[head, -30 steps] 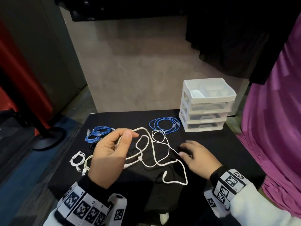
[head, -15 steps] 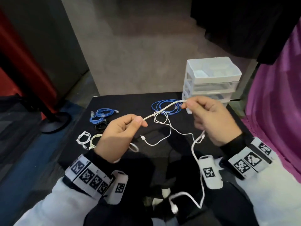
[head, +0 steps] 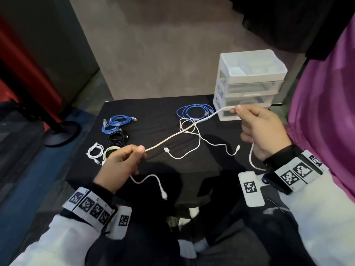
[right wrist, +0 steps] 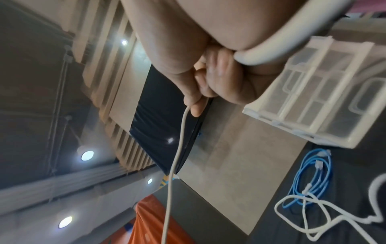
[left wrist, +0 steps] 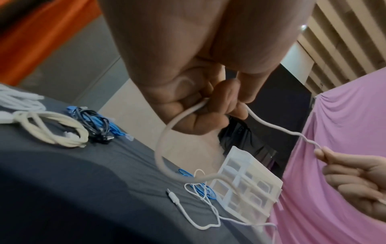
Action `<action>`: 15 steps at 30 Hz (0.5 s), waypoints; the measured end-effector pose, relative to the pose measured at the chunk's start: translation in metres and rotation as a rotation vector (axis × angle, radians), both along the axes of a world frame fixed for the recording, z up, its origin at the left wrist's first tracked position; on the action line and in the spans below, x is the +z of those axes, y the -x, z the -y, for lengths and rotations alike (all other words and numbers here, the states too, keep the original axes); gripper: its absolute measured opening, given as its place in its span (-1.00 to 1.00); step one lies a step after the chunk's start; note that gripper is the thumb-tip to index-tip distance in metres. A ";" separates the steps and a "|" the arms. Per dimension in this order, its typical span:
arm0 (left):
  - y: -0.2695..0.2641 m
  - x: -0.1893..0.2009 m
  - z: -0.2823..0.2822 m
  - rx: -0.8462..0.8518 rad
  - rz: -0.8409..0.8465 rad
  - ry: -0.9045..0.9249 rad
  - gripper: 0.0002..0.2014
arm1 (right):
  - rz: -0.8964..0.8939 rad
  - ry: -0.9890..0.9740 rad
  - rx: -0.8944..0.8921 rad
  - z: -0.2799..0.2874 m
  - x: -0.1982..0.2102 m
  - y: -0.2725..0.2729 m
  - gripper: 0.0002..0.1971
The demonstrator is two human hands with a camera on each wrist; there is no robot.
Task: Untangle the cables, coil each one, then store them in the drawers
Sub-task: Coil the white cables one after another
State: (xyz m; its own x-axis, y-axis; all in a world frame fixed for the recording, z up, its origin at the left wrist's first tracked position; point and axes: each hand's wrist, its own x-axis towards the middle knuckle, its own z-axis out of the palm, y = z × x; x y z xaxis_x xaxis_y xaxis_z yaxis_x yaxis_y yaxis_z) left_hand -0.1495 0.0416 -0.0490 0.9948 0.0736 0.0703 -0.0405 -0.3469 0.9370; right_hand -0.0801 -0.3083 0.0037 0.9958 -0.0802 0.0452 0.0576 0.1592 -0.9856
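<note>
Pinching the thick off-white round cable [head: 189, 126] at two points, you hold it taut in the air: your left hand [head: 119, 166] nips it between thumb and forefinger, your right hand [head: 263, 131] does the same, other fingers curled.

- Grip, left: closed on the cable; a short tail with a white plug [head: 164, 195] dangles below the hand.
- Grip, right: closed on the cable; the rest runs down behind the palm toward the wrist, end hidden.
- Span between hands: passes over a thin white cable [head: 199, 139] lying loose and looped on the black cloth-covered counter [head: 153, 108]. Whether the two are still hooked together I cannot tell. Risk: if they are, pulling wider would drag the thin one up or tighten a knot.
- Dangling tail: likely to swing and catch the thin cable's loops as you start coiling.
- Blue coiled cable [head: 194, 112]: just beside the thin loops; a snag could pull it open.
- White plastic drawer unit [head: 249, 81]: close behind your right hand, drawers shut; a wide sweep may knock it.
- Finished coils at counter's left, blue bundle [head: 117, 122], black coil [head: 117, 138], small white coil [head: 95, 151], cream coil [head: 109, 151]: near your left hand; a dropped elbow could scatter them.
</note>
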 end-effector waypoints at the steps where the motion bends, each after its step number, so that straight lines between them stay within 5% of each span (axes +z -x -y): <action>1: 0.001 0.000 0.001 -0.009 -0.044 0.120 -0.60 | -0.016 -0.031 0.005 -0.001 0.000 0.000 -0.79; 4: 0.001 0.004 0.005 -0.010 -0.157 0.575 -0.75 | -0.067 -0.118 0.011 -0.004 -0.001 -0.004 -0.78; 6: 0.000 0.009 0.010 0.006 -0.162 0.717 -0.81 | -0.084 -0.154 0.016 -0.009 -0.003 -0.005 -0.78; 12: -0.001 0.016 0.018 0.075 -0.153 0.753 -0.81 | -0.120 -0.200 0.023 -0.020 -0.003 -0.003 -0.77; 15: 0.004 0.010 0.028 0.186 -0.010 0.556 -0.87 | -0.172 -0.284 0.035 -0.027 -0.003 0.002 -0.76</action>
State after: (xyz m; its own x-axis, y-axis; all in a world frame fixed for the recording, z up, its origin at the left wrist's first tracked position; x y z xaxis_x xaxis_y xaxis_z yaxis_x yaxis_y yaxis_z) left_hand -0.1537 0.0139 -0.0391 0.9620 0.2704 -0.0384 -0.0160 0.1962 0.9804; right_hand -0.0817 -0.2812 0.0011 0.9892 -0.0306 -0.1430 -0.1164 0.4275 -0.8965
